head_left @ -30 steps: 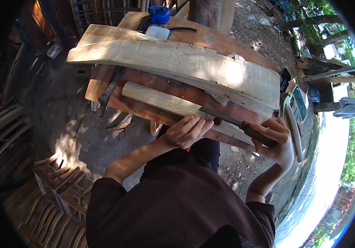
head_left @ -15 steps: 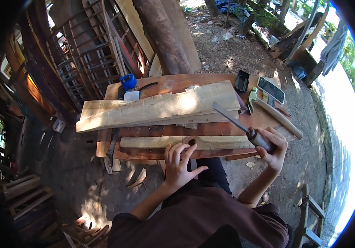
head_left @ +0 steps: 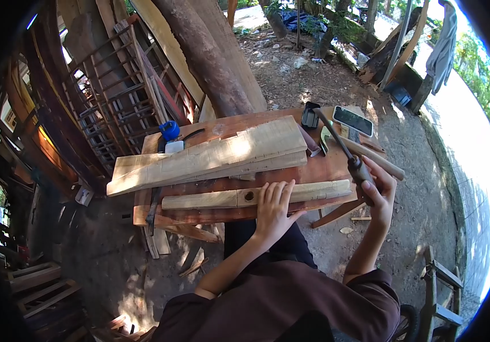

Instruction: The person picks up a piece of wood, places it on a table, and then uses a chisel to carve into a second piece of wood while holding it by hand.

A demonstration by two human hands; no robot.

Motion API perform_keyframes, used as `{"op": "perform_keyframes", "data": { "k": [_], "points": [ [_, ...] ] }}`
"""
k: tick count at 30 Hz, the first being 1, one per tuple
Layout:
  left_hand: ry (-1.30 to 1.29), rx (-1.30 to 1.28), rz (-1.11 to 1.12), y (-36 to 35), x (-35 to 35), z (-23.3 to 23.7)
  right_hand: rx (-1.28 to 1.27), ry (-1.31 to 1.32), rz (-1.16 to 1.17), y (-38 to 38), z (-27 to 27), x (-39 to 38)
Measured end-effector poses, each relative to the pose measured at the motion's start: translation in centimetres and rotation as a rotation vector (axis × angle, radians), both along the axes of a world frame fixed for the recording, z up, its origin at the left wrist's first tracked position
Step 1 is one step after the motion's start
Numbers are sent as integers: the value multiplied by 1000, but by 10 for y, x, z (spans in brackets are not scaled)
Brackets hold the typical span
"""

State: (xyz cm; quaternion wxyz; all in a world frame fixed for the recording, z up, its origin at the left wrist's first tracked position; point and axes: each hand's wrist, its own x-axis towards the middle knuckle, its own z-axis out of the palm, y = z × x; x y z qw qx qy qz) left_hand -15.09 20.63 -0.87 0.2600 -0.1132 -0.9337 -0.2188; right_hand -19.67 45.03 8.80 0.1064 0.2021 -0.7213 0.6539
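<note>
A narrow wooden bar (head_left: 205, 200) with a dark round hole lies along the near side of the bench. My left hand (head_left: 274, 208) rests across the bar just right of the hole, its fingers stretched out over the top and the thumb spread towards me. My right hand (head_left: 381, 191) is closed around the handle of a chisel (head_left: 339, 138). Its long, dark metal blade points up and away to the left, above the bench and apart from the bar.
Rough boards (head_left: 216, 151) lie stacked across the wooden bench (head_left: 199, 215). At the far right are a hammer (head_left: 373, 158), a phone (head_left: 353, 119) and a black case (head_left: 310, 115). A blue object (head_left: 169, 130) stands far left. Lumber leans behind.
My left hand has moved right, from the hole to the bar beside it, and its fingers now lie flatter. The chisel has swung steeper. The camera view has shifted.
</note>
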Motion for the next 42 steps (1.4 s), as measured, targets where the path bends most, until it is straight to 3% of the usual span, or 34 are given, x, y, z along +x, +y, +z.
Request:
{"op": "perform_keyframes", "data": {
  "k": [2,5,7,10,12,14,15,19,20,21,24,26,28,30,32,35,38,42],
  "points": [
    [69,6,-7,0,1,0,-295,-208,59,6,-10,14],
    [90,-28,-214,-3,5,4,-349,-180,150,31,-24,32],
    [113,-33,-239,-5,11,27,-293,-142,139,49,-28,40],
    [158,-21,-262,-16,12,78,-569,-229,207,68,-13,40],
    [269,-13,-204,-33,6,118,-495,-31,17,51,2,34],
    [374,92,-137,-56,-7,150,-573,17,90,42,13,20],
    [515,158,-209,-69,-18,171,-559,51,123,36,16,15],
    [595,623,-147,-115,-5,227,-425,6,233,7,28,16],
    [623,701,-126,-126,3,239,-323,19,311,1,25,12],
    [652,891,-89,-134,9,247,-427,-74,490,-7,23,13],
    [609,1149,-359,-160,34,255,-743,-211,935,-42,12,10],
    [595,1185,-412,-174,45,250,-723,-174,1043,-61,5,2],
    [613,1192,-413,-179,52,237,-777,-297,1136,-75,9,4],
    [600,1222,-387,-181,59,224,-495,-195,877,-85,17,5],
    [627,1285,-424,-181,66,208,-445,-271,900,-89,30,1],
    [539,1332,-738,-201,83,195,-229,-91,933,-111,40,-3],
    [378,1247,-951,-210,96,191,-171,-43,1016,-131,41,-13],
    [294,1111,-1115,-208,110,187,183,32,1014,-135,43,-29]
  ]
}}
